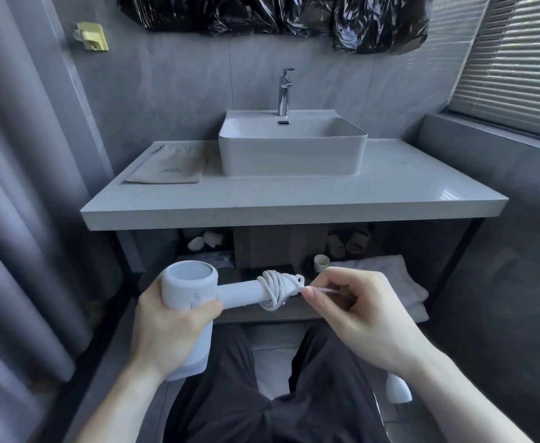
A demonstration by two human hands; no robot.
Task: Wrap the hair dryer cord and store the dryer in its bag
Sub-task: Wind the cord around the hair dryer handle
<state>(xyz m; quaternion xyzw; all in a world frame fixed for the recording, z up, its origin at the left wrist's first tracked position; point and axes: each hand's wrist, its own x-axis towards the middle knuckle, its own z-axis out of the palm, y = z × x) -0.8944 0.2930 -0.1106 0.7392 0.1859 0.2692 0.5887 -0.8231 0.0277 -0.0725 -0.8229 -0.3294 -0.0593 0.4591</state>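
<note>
My left hand (169, 330) grips the barrel of the white hair dryer (189, 292), whose handle points right. Several turns of the white cord (276, 289) are wound round the end of that handle. My right hand (358, 311) pinches the free stretch of cord just right of the coil. The white plug (398, 390) hangs below my right wrist. The beige storage bag (169, 166) lies flat on the left of the countertop (294, 193), apart from both hands.
A white basin (291, 148) with a chrome tap (284, 91) stands mid-counter. Under the counter a shelf holds folded towels (387, 276), slippers (348, 241) and a small cup (321, 262). Grey curtain at left, window blinds at right. My legs are below.
</note>
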